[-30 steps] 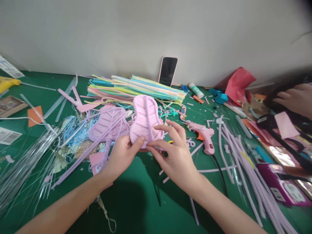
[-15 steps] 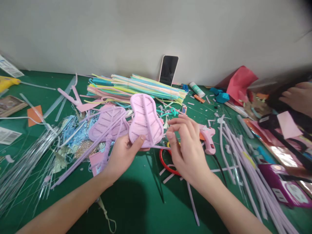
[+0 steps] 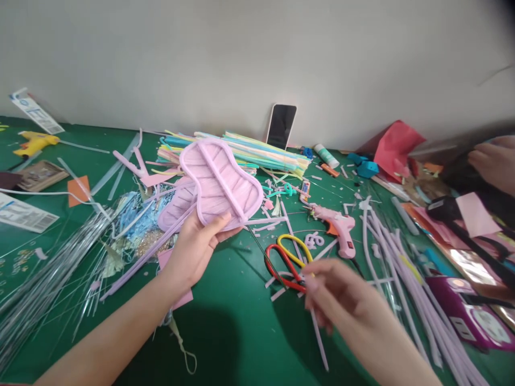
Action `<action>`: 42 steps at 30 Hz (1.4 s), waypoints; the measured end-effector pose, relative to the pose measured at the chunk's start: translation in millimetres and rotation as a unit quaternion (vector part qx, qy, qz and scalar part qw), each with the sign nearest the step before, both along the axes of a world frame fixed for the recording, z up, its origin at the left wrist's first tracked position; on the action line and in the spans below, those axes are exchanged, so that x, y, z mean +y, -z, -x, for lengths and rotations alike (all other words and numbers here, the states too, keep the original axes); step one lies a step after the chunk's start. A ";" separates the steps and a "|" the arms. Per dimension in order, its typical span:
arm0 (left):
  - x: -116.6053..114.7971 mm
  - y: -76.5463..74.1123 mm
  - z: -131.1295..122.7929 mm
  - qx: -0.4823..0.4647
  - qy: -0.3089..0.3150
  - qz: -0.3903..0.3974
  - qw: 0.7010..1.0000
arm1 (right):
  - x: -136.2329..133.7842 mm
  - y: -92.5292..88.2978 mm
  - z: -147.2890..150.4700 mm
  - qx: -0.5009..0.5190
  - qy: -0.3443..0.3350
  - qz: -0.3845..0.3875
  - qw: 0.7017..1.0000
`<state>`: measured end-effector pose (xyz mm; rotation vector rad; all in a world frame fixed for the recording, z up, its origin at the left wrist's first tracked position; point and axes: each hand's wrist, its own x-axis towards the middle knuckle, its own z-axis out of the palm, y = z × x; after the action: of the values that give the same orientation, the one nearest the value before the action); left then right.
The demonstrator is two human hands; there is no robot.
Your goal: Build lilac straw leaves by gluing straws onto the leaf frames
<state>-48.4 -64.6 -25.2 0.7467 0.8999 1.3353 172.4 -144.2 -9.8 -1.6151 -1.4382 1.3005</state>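
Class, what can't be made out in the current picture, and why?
All in the head view:
Scissors: blades hidden behind the right hand.
Right hand: blurred, so its grip is unclear.
Left hand: some fingers hidden behind the held piece.
Rear piece: partly covered by the held piece.
Other person's hand: cut off by the right edge.
White card: print too small.

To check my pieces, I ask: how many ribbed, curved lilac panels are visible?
2: the held panel in the left hand, and the second panel behind it, partly covered. Others may be hidden.
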 end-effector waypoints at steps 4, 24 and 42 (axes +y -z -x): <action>4.9 3.9 6.0 -0.034 -0.034 0.011 0.999 | -21.2 19.6 8.8 0.168 -0.032 0.122 0.978; 17.7 -2.2 29.8 -0.232 -0.025 0.198 0.952 | -14.0 30.5 4.5 -0.369 -0.230 -0.132 0.891; 6.1 -7.2 24.0 -0.265 0.079 0.248 0.928 | -22.6 22.0 42.7 -0.240 0.012 -0.113 0.964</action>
<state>-72.3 -58.5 -18.0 0.0489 0.6754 1.0234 129.6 -166.7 -31.8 -1.8566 -1.7678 0.7168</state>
